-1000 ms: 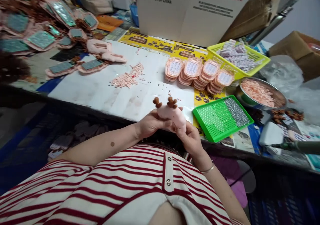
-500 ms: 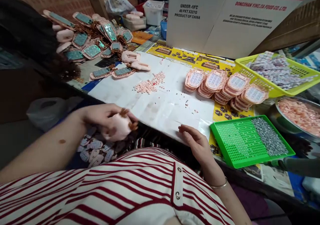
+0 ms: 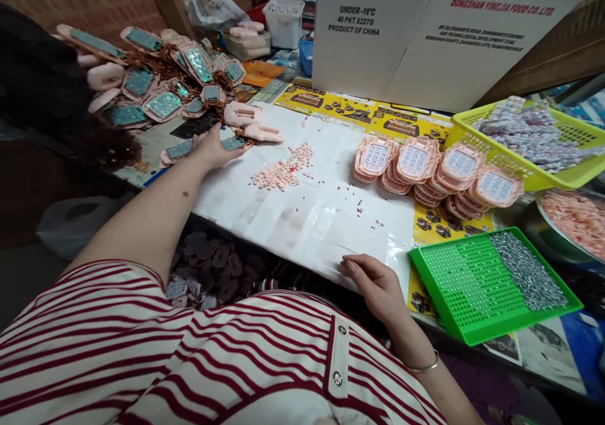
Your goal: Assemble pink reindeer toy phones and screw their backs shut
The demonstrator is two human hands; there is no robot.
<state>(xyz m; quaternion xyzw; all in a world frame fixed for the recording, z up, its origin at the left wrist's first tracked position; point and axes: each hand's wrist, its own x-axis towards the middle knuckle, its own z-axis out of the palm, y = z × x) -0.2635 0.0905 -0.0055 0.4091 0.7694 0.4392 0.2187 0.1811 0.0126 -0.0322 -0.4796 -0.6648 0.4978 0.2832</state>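
Note:
My left hand [image 3: 211,147] reaches across to the left part of the table, its fingers around a pink plastic shell with a green circuit board [image 3: 233,142]; the palm hides part of the grip. Just beyond it lie two pink shell pieces [image 3: 242,115]. Behind my hand is a heap of pink shells with green boards [image 3: 163,104] and brown parts. My right hand [image 3: 371,280] rests at the table's front edge, its fingers loosely bent and apart from the thumb, with nothing visible in them. Small pink buttons [image 3: 282,171] lie scattered on the white sheet [image 3: 265,214].
Stacks of pink keypad panels [image 3: 416,163] stand at the right. Beside them are a yellow basket [image 3: 532,176], a green tray [image 3: 466,286] with metal screws [image 3: 529,270], and a metal bowl [image 3: 534,220] of pink parts. A large white carton [image 3: 363,59] stands behind.
My left hand has moved from the table's front edge to the far left. The pink piece it held there is gone from it. My right hand has stayed at the edge.

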